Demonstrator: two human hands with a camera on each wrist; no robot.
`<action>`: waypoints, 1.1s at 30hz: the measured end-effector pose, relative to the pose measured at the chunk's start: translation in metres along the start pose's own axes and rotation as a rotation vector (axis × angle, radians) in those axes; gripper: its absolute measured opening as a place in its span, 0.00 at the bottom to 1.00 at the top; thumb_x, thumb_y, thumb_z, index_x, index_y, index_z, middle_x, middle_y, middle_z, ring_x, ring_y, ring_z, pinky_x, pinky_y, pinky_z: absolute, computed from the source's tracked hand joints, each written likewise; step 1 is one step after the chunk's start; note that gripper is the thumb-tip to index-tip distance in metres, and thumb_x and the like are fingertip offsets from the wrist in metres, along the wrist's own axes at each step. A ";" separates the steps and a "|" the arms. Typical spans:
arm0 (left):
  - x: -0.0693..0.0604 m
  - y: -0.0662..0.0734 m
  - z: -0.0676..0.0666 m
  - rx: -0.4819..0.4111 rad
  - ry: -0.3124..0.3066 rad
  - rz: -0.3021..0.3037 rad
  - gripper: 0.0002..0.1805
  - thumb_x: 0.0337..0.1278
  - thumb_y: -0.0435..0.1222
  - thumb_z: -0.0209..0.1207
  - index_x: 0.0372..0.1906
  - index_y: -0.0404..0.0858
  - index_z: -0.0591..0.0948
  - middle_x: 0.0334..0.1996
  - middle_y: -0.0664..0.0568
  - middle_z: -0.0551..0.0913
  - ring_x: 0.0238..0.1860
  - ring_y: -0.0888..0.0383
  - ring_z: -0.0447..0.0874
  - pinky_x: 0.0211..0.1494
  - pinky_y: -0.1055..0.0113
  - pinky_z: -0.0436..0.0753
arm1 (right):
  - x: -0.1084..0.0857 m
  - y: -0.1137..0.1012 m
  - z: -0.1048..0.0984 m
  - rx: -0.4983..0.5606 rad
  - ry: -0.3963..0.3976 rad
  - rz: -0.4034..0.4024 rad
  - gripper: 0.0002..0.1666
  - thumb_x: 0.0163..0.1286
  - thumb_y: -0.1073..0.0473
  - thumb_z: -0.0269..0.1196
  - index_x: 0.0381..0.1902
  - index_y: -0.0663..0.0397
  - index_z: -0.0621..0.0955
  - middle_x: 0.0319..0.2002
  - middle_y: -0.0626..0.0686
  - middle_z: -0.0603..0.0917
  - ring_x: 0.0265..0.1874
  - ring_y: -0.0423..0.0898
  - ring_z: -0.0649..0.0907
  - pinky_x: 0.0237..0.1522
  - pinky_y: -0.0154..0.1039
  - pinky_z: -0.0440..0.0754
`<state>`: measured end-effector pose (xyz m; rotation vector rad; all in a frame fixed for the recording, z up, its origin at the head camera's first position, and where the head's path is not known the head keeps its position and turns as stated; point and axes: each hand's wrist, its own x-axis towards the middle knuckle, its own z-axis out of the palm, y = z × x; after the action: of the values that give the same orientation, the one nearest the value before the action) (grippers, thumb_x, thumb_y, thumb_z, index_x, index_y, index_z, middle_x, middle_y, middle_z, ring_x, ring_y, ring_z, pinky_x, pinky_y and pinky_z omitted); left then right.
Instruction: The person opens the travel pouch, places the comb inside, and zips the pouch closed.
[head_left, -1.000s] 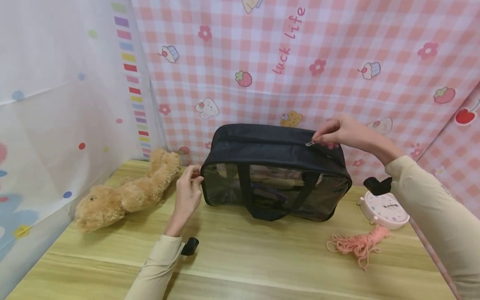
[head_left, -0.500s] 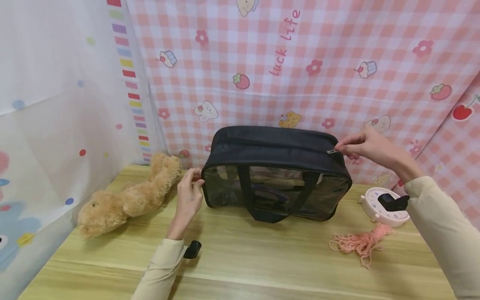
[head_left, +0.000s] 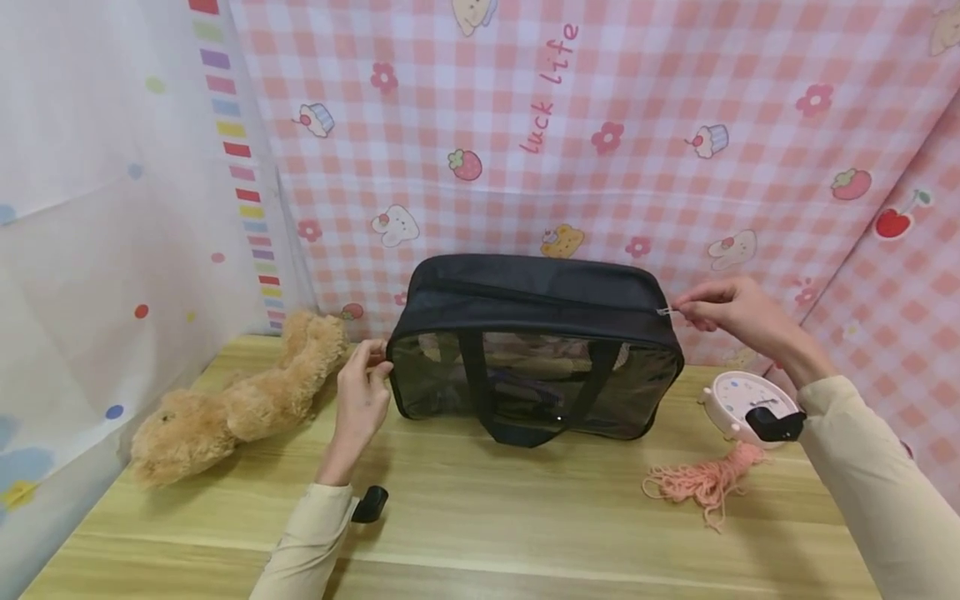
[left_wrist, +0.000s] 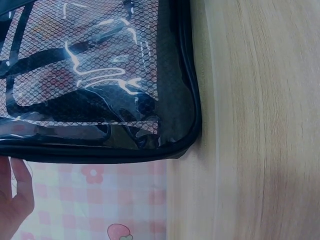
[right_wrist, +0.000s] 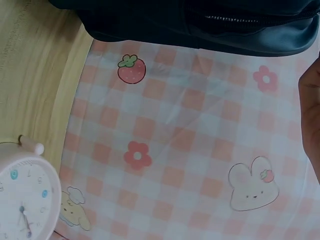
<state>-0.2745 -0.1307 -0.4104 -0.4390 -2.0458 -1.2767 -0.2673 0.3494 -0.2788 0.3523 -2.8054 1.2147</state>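
Observation:
A black bag point(head_left: 540, 292) with clear front panels stands upright on the table, its handle point(head_left: 525, 433) hanging down in front. In the head view my right hand point(head_left: 750, 321) pinches the zipper pull point(head_left: 664, 312) at the bag's right end. The zip line along the top looks closed. My left hand point(head_left: 362, 396) holds the bag's left edge with fingers and thumb; some of its fingers are hidden behind the edge. Through the clear side in the left wrist view, mesh point(left_wrist: 115, 65) shows. The contents are too dim to make out.
A fluffy tan plush toy point(head_left: 240, 400) lies on the table point(head_left: 480, 525) at left. To the right are a pink alarm clock point(head_left: 738, 387), partly behind the black wrist mount point(head_left: 776, 423), and a bundle of pink yarn point(head_left: 708, 482). A checked cloth point(head_left: 525, 108) hangs behind.
My right hand has drawn the zipper pull rightward along the top to the bag's right end. My left hand has stayed at the left edge. The head view has shifted slightly.

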 end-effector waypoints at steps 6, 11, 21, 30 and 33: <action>0.004 0.000 0.001 -0.003 -0.006 0.017 0.09 0.56 0.16 0.54 0.39 0.29 0.76 0.33 0.38 0.78 0.37 0.42 0.80 0.38 0.53 0.81 | -0.004 0.014 0.000 0.104 0.008 -0.020 0.16 0.71 0.55 0.57 0.47 0.62 0.83 0.23 0.52 0.77 0.24 0.44 0.74 0.27 0.36 0.71; 0.004 0.000 0.004 0.001 -0.010 0.012 0.10 0.56 0.16 0.54 0.39 0.30 0.76 0.34 0.38 0.79 0.37 0.42 0.80 0.38 0.52 0.81 | -0.009 0.029 0.001 0.272 -0.002 -0.047 0.10 0.71 0.62 0.57 0.43 0.57 0.85 0.22 0.47 0.77 0.23 0.41 0.73 0.25 0.34 0.71; 0.003 0.003 0.008 -0.006 -0.015 0.019 0.11 0.55 0.15 0.53 0.39 0.29 0.76 0.34 0.39 0.79 0.38 0.43 0.80 0.40 0.54 0.81 | -0.030 0.063 0.010 0.665 -0.025 -0.066 0.16 0.71 0.72 0.52 0.39 0.59 0.86 0.35 0.46 0.84 0.24 0.39 0.76 0.26 0.30 0.74; 0.004 0.003 0.008 0.003 -0.016 0.016 0.10 0.56 0.16 0.54 0.39 0.30 0.76 0.34 0.39 0.79 0.38 0.43 0.81 0.40 0.54 0.81 | -0.037 0.087 0.025 0.785 -0.042 -0.050 0.19 0.71 0.74 0.49 0.38 0.58 0.86 0.31 0.47 0.84 0.26 0.38 0.77 0.28 0.29 0.77; 0.004 0.003 0.008 -0.001 -0.014 0.015 0.10 0.56 0.16 0.54 0.39 0.30 0.76 0.34 0.40 0.78 0.38 0.43 0.80 0.40 0.54 0.81 | -0.040 0.095 0.037 0.794 -0.023 -0.040 0.18 0.71 0.74 0.50 0.38 0.57 0.86 0.30 0.48 0.84 0.26 0.39 0.77 0.28 0.30 0.77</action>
<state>-0.2787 -0.1231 -0.4080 -0.4638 -2.0499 -1.2697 -0.2500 0.3927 -0.3783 0.4450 -2.1777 2.2684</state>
